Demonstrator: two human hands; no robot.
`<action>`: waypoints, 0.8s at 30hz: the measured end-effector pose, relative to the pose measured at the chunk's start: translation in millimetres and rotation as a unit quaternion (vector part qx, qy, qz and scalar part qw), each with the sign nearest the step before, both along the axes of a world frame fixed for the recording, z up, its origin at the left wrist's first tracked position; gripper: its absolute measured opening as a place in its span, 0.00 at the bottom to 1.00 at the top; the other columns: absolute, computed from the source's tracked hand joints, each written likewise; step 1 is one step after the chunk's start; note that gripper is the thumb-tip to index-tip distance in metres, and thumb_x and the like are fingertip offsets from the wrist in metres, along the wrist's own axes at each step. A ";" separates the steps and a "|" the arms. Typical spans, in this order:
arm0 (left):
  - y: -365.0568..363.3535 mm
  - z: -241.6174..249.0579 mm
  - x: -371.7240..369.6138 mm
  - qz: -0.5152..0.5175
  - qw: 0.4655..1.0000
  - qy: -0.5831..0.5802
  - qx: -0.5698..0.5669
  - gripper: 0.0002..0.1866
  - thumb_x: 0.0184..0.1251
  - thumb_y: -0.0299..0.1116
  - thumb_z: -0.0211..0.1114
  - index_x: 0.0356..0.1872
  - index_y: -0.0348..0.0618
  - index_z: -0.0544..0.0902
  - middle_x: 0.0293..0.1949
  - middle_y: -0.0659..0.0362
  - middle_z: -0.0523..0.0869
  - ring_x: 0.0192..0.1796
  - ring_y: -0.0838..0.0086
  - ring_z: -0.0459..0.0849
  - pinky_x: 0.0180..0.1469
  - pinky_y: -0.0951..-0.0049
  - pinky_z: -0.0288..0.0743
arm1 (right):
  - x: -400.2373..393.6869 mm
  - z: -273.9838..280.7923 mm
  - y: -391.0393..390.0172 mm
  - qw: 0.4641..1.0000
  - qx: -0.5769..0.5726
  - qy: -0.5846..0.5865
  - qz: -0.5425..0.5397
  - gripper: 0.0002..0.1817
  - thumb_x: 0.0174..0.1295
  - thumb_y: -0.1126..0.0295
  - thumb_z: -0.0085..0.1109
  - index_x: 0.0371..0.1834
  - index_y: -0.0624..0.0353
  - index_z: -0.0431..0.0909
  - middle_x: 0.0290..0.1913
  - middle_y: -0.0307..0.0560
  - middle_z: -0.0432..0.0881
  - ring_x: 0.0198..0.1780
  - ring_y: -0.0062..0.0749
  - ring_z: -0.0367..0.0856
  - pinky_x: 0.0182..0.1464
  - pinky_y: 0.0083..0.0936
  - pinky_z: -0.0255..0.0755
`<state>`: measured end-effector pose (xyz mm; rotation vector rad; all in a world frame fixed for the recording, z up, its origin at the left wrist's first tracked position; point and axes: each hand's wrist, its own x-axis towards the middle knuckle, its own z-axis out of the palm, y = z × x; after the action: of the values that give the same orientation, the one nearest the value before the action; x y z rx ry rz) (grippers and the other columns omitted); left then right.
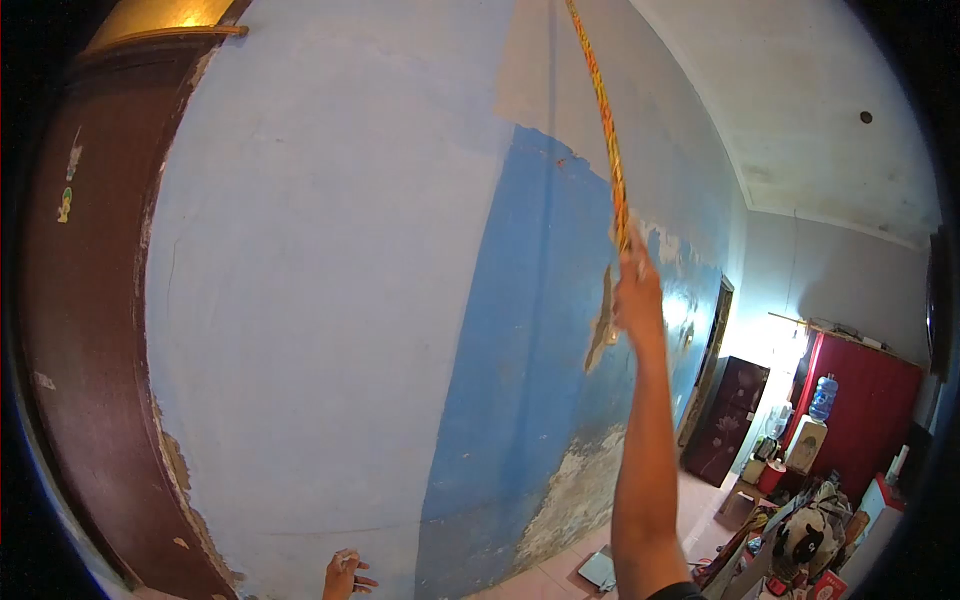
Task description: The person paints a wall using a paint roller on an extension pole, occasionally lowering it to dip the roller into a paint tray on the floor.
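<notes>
My right hand [638, 290] is raised in front of the wall, its fingers wrapped round the lower part of a long pole [603, 105] with a yellow and orange pattern. The pole tilts slightly left as it rises and leaves the view at the top, so its far end is hidden. Low down, my left hand [345, 577] is near the wall with its fingers apart and holds nothing. The wall has a pale lilac painted area [320, 280] on the left and a brighter blue area [525, 330] with peeling patches beside it.
A dark brown door [95, 300] stands at the left. At the right are a patterned dark refrigerator [727, 420], a red cupboard [865, 410], a water dispenser bottle [823, 398] and cluttered household items. A flat light-coloured object [598, 568] lies on the tiled floor [560, 580].
</notes>
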<state>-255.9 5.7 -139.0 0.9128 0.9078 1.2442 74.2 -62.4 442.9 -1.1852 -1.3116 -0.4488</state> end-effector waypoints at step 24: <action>-7.3 -53.7 46.0 -0.123 0.983 0.085 -0.103 0.24 0.75 0.47 0.56 0.65 0.49 0.65 0.50 0.49 0.82 0.27 0.57 0.88 0.22 0.62 0.82 | 20.9 -519.8 -13.7 0.997 -0.071 -0.024 0.013 0.25 0.76 0.67 0.43 0.73 0.63 0.63 0.67 0.67 0.71 0.62 0.59 0.76 0.57 0.42 0.74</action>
<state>-209.9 -1.6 -192.7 0.9431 1.0046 0.8544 95.1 -76.0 -76.9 -1.2800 -1.4177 -0.3728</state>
